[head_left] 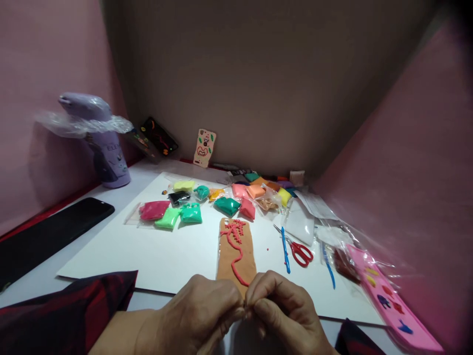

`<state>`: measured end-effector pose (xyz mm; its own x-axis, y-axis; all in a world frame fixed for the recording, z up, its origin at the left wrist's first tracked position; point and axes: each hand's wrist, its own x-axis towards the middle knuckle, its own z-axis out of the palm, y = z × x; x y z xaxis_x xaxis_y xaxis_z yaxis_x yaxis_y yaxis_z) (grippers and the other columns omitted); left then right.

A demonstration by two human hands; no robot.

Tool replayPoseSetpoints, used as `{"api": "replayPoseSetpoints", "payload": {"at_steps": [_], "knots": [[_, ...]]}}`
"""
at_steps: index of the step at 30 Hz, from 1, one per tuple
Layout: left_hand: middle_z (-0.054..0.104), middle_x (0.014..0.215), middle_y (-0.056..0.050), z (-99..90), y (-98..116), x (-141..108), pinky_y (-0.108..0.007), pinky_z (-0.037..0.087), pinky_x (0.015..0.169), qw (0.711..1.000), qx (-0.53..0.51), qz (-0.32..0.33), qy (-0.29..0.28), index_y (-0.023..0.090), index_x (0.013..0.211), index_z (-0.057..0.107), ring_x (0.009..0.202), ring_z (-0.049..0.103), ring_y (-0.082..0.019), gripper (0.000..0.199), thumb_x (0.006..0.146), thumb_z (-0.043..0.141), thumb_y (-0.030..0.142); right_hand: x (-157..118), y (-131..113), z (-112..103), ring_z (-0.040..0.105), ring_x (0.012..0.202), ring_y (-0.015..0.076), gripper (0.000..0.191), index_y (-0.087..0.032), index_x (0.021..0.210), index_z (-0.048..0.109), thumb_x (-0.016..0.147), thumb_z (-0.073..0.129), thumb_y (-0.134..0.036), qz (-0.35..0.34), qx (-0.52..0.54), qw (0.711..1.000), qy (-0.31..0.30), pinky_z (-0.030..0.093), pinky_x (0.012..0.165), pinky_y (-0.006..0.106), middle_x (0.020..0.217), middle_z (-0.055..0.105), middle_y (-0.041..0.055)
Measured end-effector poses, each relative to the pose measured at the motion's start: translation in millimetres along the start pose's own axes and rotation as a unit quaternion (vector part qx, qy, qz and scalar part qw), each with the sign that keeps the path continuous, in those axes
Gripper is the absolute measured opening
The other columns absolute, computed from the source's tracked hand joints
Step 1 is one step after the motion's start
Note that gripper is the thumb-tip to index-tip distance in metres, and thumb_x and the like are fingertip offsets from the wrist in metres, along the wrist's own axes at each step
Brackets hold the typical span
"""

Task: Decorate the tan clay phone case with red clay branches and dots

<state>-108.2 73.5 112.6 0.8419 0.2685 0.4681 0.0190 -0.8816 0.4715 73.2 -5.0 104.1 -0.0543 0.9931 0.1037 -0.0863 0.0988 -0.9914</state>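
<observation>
My left hand (210, 308) and my right hand (283, 313) meet fingertip to fingertip at the near edge of a tan clay-covered phone case (226, 264). Both are closed in a pinch, and whatever lies between the fingers is hidden or too small to make out. On the case, a wavy red clay strand (240, 257) runs from the upper left down to near my right fingertips. Small red clay dots cluster around its branching top. My hands cover the lower end of the case, which lies on a white board (166, 256).
Bagged clay packets (227, 206) spread across the back. Red-handled scissors (301, 254) and a blue modelling tool (285, 251) lie right. A pink tray (406, 315) sits at far right. Left are a black phone (55, 236) and a purple bottle (111, 158). Decorated cases (204, 148) lean behind.
</observation>
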Motion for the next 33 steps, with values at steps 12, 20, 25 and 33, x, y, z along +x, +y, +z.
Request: {"api": "replayPoseSetpoints", "payload": {"at_steps": [12,20,25,33], "knots": [[0.054,0.062,0.000,18.5,-13.8,-1.6,-0.027,0.028,0.045,0.990,0.063,0.079,0.101,0.018,0.083,0.046,0.049,0.045,-0.013,0.029,0.099,0.023,0.023,1.3,4.6,1.6,0.060,0.068,0.0126,0.011,-0.024,0.090,0.062,0.088,0.053,-0.018,-0.165,-0.172,0.971,0.000,0.047,0.062,0.024,0.076,0.064,0.0017],[0.049,0.060,0.002,12.2,-11.7,1.3,-0.029,0.026,0.046,0.988,0.085,0.071,0.110,0.018,0.075,0.045,0.050,0.043,-0.014,0.018,0.091,0.040,0.014,1.4,-2.5,-11.6,0.058,0.071,0.0130,0.018,-0.023,0.096,0.056,0.090,0.045,-0.010,-0.249,-0.239,0.936,0.075,0.046,0.061,0.025,0.078,0.059,0.0016],[0.050,0.061,-0.001,12.4,-20.2,0.5,-0.031,0.023,0.046,0.983,0.169,0.035,0.061,0.018,0.072,0.048,0.049,0.042,-0.017,0.017,0.080,0.045,0.004,22.2,-1.9,-54.7,0.051,0.066,0.0116,0.010,-0.019,0.080,0.055,0.086,0.053,-0.011,-0.266,-0.406,0.844,0.229,0.039,0.058,0.026,0.076,0.057,0.0009],[0.051,0.063,-0.001,16.0,-18.8,-3.6,-0.031,0.027,0.045,0.991,0.130,0.020,0.028,0.018,0.072,0.049,0.051,0.045,-0.017,0.020,0.080,0.041,0.002,31.6,5.8,-73.4,0.048,0.063,0.0123,0.017,-0.019,0.069,0.050,0.085,0.053,-0.015,-0.209,-0.506,0.808,0.217,0.037,0.060,0.027,0.069,0.054,-0.0002]]}}
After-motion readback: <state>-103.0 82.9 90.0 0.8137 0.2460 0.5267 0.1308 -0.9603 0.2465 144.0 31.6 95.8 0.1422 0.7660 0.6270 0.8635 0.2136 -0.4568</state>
